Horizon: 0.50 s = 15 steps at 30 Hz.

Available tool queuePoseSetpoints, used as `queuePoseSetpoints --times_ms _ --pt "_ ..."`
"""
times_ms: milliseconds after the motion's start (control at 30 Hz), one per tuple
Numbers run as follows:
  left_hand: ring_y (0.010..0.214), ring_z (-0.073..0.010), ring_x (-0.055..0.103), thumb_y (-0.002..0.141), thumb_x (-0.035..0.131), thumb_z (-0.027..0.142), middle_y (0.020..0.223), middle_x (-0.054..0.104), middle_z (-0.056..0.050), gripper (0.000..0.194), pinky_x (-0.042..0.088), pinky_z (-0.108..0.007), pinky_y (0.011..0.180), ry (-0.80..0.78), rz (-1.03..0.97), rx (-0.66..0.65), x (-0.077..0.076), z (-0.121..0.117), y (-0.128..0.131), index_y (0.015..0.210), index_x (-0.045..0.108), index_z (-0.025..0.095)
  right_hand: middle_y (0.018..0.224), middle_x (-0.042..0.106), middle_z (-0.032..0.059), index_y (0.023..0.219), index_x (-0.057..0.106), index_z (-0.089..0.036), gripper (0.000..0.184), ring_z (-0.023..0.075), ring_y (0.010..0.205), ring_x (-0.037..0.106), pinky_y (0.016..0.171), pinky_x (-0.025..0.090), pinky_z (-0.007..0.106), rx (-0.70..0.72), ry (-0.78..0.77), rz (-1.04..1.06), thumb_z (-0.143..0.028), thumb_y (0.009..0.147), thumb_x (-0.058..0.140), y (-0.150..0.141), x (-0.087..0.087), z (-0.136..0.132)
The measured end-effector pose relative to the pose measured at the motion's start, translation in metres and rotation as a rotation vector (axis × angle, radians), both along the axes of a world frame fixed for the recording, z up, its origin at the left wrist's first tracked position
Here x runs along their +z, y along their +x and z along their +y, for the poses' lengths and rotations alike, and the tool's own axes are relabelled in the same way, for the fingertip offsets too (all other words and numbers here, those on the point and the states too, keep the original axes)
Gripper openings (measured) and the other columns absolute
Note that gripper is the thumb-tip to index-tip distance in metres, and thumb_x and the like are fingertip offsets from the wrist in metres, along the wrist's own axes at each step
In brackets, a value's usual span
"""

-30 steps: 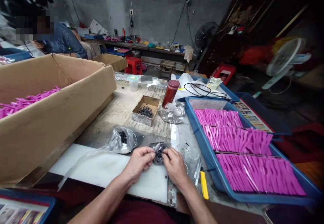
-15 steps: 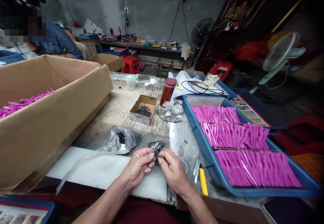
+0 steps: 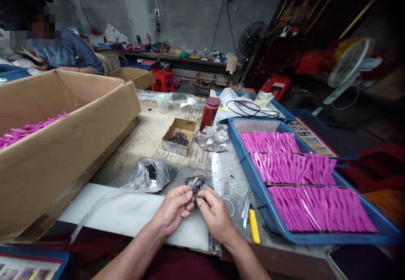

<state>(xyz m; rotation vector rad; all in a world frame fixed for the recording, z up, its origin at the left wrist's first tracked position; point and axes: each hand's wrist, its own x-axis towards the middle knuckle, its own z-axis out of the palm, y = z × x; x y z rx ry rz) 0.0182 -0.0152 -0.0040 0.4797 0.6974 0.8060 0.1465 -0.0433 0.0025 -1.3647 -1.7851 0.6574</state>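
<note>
A small clear plastic bag of dark parts lies at the front middle of the table. My left hand pinches its near edge with thumb and forefinger. Close beside it, my right hand also has its fingertips closed on the bag. The fingers hide the gripped edge. Left of the hands, a larger open plastic bag shows black pieces inside. Beyond the hands stands a shallow cardboard box holding small black screw-like pieces.
A large carton with pink pieces flanks the left. On the right, a blue tray carries rows of pink handles. A yellow-handled tool, a red-brown canister and a crumpled bag lie around. A co-worker sits far left.
My hands have drawn together at the bag's near edge, the right one moving left. The view has shifted slightly. The co-worker's arm has shifted.
</note>
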Motion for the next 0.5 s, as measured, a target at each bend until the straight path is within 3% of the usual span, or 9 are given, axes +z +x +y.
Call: queuePoseSetpoints --times_ms 500 --pt "0.042 -0.0024 0.036 0.062 0.062 0.017 0.051 0.041 0.003 0.014 0.015 -0.013 0.034 0.038 0.006 0.018 -0.0039 -0.0015 0.0004 0.067 0.050 0.011 0.064 0.047 -0.0012 0.064 0.045 -0.018 0.014 0.0120 0.064 0.046 0.059 0.034 0.023 0.019 -0.085 0.101 -0.014 0.075 0.038 -0.0014 -0.0002 -0.0009"
